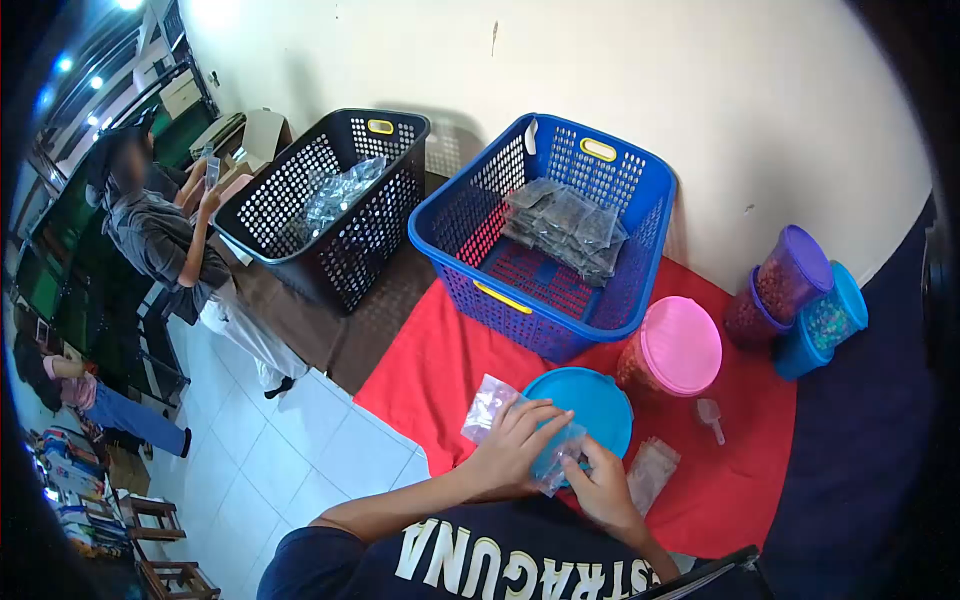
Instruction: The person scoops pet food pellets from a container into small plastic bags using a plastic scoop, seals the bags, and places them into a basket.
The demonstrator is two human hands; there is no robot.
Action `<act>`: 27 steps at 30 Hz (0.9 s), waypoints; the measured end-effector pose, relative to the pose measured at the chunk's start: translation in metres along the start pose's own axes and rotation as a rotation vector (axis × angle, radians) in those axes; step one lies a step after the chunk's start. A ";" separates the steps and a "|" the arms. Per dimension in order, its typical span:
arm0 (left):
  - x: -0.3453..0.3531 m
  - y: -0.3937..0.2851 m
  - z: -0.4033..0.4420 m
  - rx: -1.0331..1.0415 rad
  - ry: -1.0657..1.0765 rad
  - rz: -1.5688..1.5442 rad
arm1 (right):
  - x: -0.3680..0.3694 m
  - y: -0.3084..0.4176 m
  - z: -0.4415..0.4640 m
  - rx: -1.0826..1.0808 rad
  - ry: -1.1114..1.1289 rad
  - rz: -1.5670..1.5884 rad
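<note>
My left hand lies across a clear plastic bag, fingers bent over its top side. The thumb and fingers of my right hand pinch the same bag near its right edge. Shiny clear plastic sticks out past my left fingers; whether it is part of that bag or a second one, I cannot tell. Beneath my hands is a round blue lid, partly covered by them. To the right of my right hand, a stack of clear bags rests on the red cloth.
A blue basket holds flat filled packets; a black basket holds shiny packets. A pink-lidded tub, a small scoop, purple containers and blue containers stand right. Two people are at left.
</note>
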State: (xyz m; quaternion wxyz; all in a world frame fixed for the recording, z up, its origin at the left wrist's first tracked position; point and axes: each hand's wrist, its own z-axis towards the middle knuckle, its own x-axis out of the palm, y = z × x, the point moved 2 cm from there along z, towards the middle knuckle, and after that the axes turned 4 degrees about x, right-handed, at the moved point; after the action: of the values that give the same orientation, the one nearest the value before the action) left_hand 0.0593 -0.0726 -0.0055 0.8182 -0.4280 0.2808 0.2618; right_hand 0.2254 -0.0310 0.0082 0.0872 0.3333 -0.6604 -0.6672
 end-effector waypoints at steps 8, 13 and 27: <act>0.015 -0.002 -0.006 0.015 0.075 -0.046 | 0.008 -0.023 0.004 0.021 0.037 -0.054; 0.013 0.004 -0.008 -0.036 0.054 -0.213 | 0.013 -0.031 0.003 -0.006 -0.013 -0.048; -0.021 0.036 -0.014 -0.121 -0.029 -0.224 | -0.001 -0.082 -0.015 -0.445 -0.098 -0.676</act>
State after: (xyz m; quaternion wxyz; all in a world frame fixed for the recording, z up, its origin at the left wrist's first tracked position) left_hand 0.0173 -0.0709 -0.0179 0.8189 -0.5016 0.2030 0.1912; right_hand 0.2611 -0.0335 -0.0675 -0.0984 0.4725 -0.3566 -0.7999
